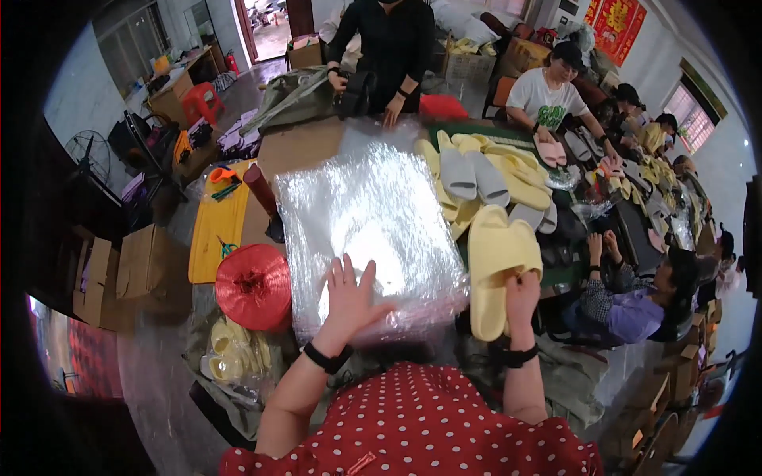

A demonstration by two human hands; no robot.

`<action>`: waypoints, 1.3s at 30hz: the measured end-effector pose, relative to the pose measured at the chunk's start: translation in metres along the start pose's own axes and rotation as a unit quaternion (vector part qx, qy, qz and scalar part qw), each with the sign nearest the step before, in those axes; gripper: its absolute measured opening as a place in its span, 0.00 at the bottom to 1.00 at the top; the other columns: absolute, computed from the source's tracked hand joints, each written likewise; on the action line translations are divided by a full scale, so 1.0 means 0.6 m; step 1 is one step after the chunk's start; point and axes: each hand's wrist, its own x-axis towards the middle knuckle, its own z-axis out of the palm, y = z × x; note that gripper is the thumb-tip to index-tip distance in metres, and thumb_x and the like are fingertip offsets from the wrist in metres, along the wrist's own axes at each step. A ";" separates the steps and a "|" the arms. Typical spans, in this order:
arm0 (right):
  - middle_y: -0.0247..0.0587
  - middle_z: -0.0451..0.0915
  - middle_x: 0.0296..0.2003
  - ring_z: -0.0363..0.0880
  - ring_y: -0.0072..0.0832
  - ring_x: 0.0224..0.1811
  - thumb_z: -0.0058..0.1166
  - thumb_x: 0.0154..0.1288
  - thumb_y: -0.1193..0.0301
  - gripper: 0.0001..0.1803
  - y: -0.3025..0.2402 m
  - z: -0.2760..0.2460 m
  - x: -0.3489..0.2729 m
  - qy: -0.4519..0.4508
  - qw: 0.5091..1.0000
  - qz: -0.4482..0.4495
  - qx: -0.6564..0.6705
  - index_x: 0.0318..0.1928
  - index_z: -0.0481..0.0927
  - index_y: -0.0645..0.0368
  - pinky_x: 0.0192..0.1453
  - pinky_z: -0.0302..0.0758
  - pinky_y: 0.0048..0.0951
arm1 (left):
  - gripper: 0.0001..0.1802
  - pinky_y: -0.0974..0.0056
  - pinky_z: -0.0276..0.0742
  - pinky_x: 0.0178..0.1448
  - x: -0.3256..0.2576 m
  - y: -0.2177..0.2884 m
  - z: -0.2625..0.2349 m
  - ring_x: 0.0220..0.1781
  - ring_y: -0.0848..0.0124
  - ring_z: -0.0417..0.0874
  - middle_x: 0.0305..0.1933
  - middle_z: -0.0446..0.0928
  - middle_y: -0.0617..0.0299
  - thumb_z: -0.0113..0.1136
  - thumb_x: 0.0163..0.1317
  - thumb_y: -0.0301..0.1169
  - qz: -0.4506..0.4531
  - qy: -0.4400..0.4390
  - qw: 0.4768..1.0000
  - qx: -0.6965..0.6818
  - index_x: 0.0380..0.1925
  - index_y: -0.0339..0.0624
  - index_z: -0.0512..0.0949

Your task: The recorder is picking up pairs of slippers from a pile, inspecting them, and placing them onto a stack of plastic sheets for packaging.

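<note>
We are handling footwear over plastic film: with our right hand [522, 297] we are holding a pair of yellow slippers [504, 242], and with our left hand [349, 297] we are steadying, as we judge it, the stack of clear plastic film [373, 206]. The next move seems to be calling for a sure grip on the slippers and for the left fingertips to be working one layer free; the danger, we think, is several thin layers clinging together.

Our left fingers are spreading wide apart, the thumb pointing toward the right hand, and they are lying on the near part of the film, gripping nothing that we can see. Our right fingers are curling in, clamped on the slippers just below the strap; we cannot tell exactly how the tips are sitting, since they are hiding within the opening.

The slippers are standing out ahead of the right fingers, beside the film's right edge. Beyond those fingers, grey slippers [459, 173] are lying on a heap of yellow slippers [520, 182]. To the left of our left fingers a red roll of twine [254, 285] is sitting just beside the film, and green-handled scissors [228, 247] are resting past it on a yellow board [213, 230].
</note>
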 end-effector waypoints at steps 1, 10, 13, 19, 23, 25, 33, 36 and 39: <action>0.52 0.76 0.35 0.77 0.46 0.38 0.57 0.63 0.75 0.09 -0.020 -0.021 -0.003 0.008 0.999 -0.001 0.032 0.39 0.77 0.69 0.42 0.72 0.38 | 0.54 0.36 0.47 0.76 0.004 0.005 0.006 0.75 0.26 0.49 0.72 0.49 0.21 0.63 0.51 0.67 -0.003 -0.006 1.000 0.001 0.72 0.47 0.61; 0.44 0.81 0.51 0.82 0.28 0.49 0.56 0.70 0.75 0.18 -0.025 -0.080 -0.084 -0.082 0.862 0.186 0.464 0.57 0.72 0.68 0.51 0.79 0.29 | 0.43 0.43 0.60 0.73 -0.009 -0.015 -0.042 0.73 0.33 0.57 0.72 0.58 0.31 0.69 0.54 0.47 0.061 -0.060 0.993 -0.076 0.68 0.47 0.65; 0.46 0.81 0.51 0.82 0.29 0.49 0.61 0.65 0.78 0.25 -0.052 -0.066 -0.110 -0.104 0.844 0.245 0.465 0.60 0.68 0.67 0.53 0.81 0.32 | 0.40 0.46 0.65 0.71 -0.007 -0.033 -0.029 0.73 0.38 0.60 0.73 0.60 0.39 0.69 0.54 0.44 0.074 -0.037 0.995 -0.062 0.67 0.48 0.68; 0.44 0.82 0.50 0.82 0.29 0.48 0.58 0.62 0.80 0.16 -0.121 -0.064 -0.088 -0.233 0.910 -0.037 0.341 0.52 0.80 0.65 0.52 0.77 0.29 | 0.16 0.47 0.71 0.65 0.015 -0.022 -0.021 0.62 0.39 0.74 0.60 0.75 0.42 0.57 0.66 0.35 0.061 0.080 0.990 -0.094 0.51 0.43 0.79; 0.49 0.82 0.48 0.83 0.44 0.45 0.61 0.58 0.76 0.19 -0.171 -0.052 -0.089 -0.327 0.878 -0.158 0.312 0.52 0.81 0.61 0.49 0.77 0.36 | 0.18 0.48 0.70 0.65 0.036 -0.005 -0.037 0.60 0.43 0.75 0.57 0.78 0.45 0.50 0.71 0.37 0.007 0.048 0.991 -0.123 0.55 0.44 0.78; 0.50 0.81 0.40 0.81 0.49 0.38 0.60 0.60 0.71 0.14 -0.161 -0.047 -0.092 -0.405 0.885 -0.136 0.184 0.45 0.80 0.65 0.43 0.77 0.41 | 0.19 0.48 0.69 0.66 0.045 -0.003 -0.049 0.60 0.44 0.75 0.58 0.78 0.44 0.49 0.71 0.37 0.015 0.042 0.979 -0.199 0.58 0.44 0.77; 0.51 0.76 0.29 0.78 0.50 0.33 0.59 0.63 0.64 0.13 -0.210 -0.030 -0.111 -0.294 0.933 -0.208 -0.006 0.31 0.76 0.62 0.35 0.76 0.48 | 0.22 0.47 0.51 0.78 0.010 0.034 -0.089 0.76 0.45 0.59 0.70 0.69 0.50 0.47 0.71 0.32 0.121 0.016 0.969 -0.214 0.63 0.43 0.73; 0.52 0.77 0.30 0.78 0.51 0.32 0.58 0.64 0.65 0.13 -0.231 0.008 -0.113 -0.268 0.936 -0.228 0.016 0.32 0.76 0.63 0.35 0.76 0.49 | 0.23 0.43 0.45 0.79 -0.003 0.063 -0.096 0.78 0.47 0.55 0.73 0.65 0.53 0.45 0.72 0.33 0.139 -0.001 0.970 -0.201 0.65 0.44 0.71; 0.54 0.77 0.32 0.78 0.52 0.35 0.56 0.65 0.66 0.11 -0.235 0.078 -0.092 -0.256 0.936 -0.242 -0.010 0.37 0.76 0.64 0.37 0.76 0.48 | 0.24 0.42 0.43 0.80 -0.019 0.069 -0.096 0.78 0.47 0.54 0.75 0.63 0.54 0.44 0.73 0.33 0.166 0.003 0.964 -0.210 0.68 0.47 0.68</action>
